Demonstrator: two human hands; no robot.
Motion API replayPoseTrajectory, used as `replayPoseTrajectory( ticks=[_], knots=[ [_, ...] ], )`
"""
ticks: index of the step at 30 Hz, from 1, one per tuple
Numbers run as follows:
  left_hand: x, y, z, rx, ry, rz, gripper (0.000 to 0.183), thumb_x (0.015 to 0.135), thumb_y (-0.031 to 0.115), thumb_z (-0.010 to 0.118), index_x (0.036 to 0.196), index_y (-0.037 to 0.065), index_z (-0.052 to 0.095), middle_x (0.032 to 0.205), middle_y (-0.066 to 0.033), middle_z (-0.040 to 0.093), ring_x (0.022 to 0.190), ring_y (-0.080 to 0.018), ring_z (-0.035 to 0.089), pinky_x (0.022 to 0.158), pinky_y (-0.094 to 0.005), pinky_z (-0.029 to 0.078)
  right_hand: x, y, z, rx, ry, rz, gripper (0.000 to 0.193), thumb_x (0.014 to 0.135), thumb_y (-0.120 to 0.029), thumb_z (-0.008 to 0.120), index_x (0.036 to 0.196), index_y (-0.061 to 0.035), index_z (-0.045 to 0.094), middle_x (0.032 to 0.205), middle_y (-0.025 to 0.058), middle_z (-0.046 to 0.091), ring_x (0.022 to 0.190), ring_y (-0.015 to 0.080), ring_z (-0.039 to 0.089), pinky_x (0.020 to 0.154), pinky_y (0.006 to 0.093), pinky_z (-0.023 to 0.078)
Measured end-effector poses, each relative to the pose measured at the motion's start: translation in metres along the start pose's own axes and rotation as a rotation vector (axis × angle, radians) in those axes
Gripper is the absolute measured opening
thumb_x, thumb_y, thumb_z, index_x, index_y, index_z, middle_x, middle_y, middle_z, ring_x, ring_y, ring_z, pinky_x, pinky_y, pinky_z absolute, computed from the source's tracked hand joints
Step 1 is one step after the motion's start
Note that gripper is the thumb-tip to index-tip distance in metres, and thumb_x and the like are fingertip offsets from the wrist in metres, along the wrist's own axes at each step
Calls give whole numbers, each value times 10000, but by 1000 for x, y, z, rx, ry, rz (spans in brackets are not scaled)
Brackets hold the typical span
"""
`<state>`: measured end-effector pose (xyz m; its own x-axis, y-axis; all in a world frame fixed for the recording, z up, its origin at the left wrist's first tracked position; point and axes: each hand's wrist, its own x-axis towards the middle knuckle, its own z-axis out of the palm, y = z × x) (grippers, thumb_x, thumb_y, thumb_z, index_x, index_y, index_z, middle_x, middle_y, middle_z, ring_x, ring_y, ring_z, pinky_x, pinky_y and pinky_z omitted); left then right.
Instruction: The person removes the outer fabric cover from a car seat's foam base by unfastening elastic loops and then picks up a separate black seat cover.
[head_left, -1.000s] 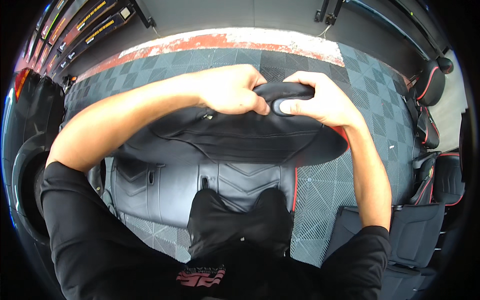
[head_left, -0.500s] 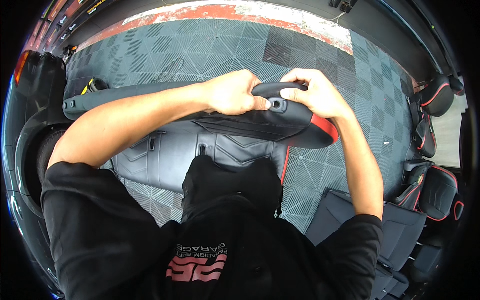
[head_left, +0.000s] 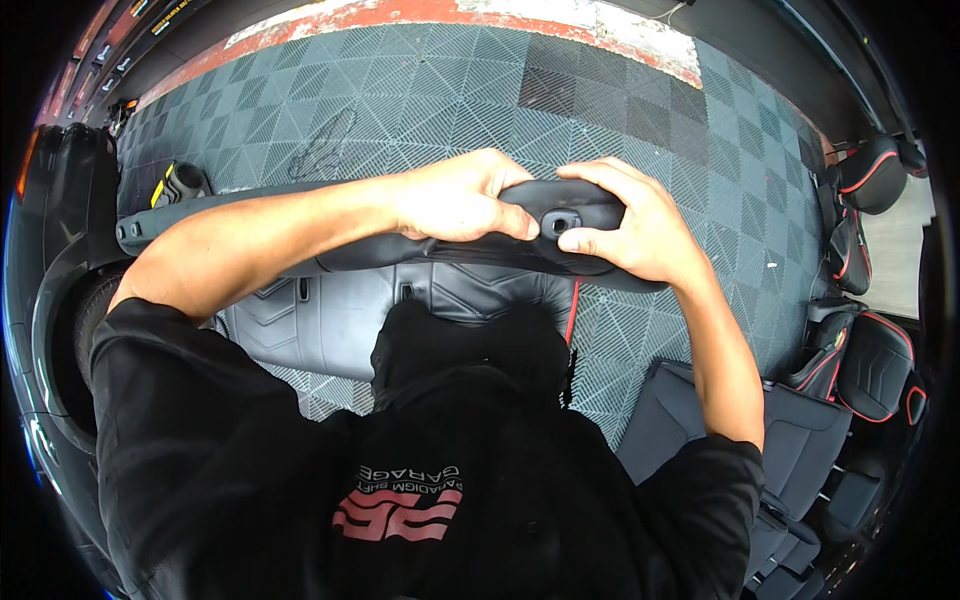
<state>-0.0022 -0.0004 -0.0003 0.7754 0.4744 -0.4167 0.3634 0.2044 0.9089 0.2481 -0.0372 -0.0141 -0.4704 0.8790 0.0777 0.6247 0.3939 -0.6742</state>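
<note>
Two bare hands were right up at the top edge of the seat back, close together! The left hand reached across from the left, elbow wide, thumb pointing right and pressed just beside the fitting, fingers curled over the far side, partly hidden. And the right hand, forearm rising steeply, hooked its fingers over the far edge, thumb tip at the fitting's near side. Both gripped firmly! The piece was long and black, greyer toward its left end, the fitting a dark ring around an open hole. It ran crosswise beyond the knees, partly overlapping the chevron-stitched, red-edged seat cushion.
</note>
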Motion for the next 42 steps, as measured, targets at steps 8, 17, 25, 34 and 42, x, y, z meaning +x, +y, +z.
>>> replayPoseTrajectory(
  ticks=[8,17,25,34,42],
  knots=[
    [4,-6,3,-36,-52,21,138,947,125,661,986,-6,651,832,17,646,749,-40,542,662,-230,463,-7,7,7,-156,170,-127,732,656,-556,801,1228,-124,649,1165,63,671,1032,296,656,846,417,549],
    [-3,20,25,255,55,23,122,906,133,660,914,19,615,702,4,564,646,-79,533,586,-293,446,5,9,-9,150,-72,-86,591,680,-340,852,1185,-95,666,1117,73,660,1045,279,631,888,404,519],
    [-5,38,32,339,196,-107,160,803,131,644,887,-5,661,706,-136,660,722,-279,681,702,-413,514,26,25,-35,407,-351,43,293,744,-72,782,1023,-25,705,937,60,629,877,230,596,827,349,486],
    [-9,22,58,550,259,1,169,832,120,660,957,7,648,785,-155,648,793,-370,646,720,-453,487,0,19,-36,197,-270,-121,236,731,-79,756,964,-61,720,965,40,616,1015,242,535,888,370,452],
    [-11,-4,100,744,477,212,304,837,129,664,1090,-33,625,897,-160,640,824,-373,655,715,-464,525,-18,23,-32,174,-138,-203,275,673,-83,755,945,-59,728,933,54,615,942,236,569,847,353,470]
  ],
)
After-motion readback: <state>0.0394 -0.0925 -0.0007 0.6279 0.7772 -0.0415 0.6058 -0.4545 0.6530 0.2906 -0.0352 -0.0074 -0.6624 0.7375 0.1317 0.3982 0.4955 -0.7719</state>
